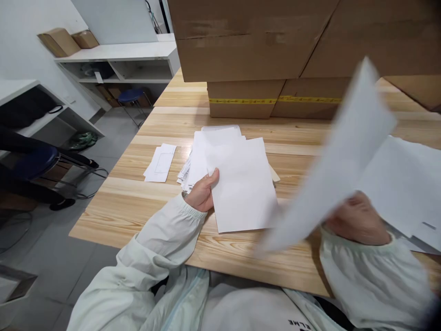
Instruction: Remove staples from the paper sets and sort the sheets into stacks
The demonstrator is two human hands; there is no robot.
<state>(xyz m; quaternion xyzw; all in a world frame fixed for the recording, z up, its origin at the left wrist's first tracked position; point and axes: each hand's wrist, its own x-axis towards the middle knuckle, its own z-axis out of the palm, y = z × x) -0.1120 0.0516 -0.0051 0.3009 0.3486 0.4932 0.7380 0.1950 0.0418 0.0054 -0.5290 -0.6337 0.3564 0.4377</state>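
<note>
My left hand (pixel 202 192) grips the left edge of a white paper sheet (pixel 243 188), thumb on top and fingers underneath. Behind that sheet lies an untidy pile of white papers (pixel 203 142). On the right, my right hand (pixel 360 220) is closed on another white sheet (pixel 341 151), raised, tilted and smeared by motion. It hides part of the table and some of my fingers. More large white papers (pixel 409 184) lie on the table beyond my right hand.
Stacked cardboard boxes (pixel 248 41) stand at the back of the wooden table (pixel 120 202). Small printed slips (pixel 161 163) lie left of the pile. On the left are white shelves (pixel 117 51), a blue stool (pixel 131 95) and a seated person's legs (pixel 24 142).
</note>
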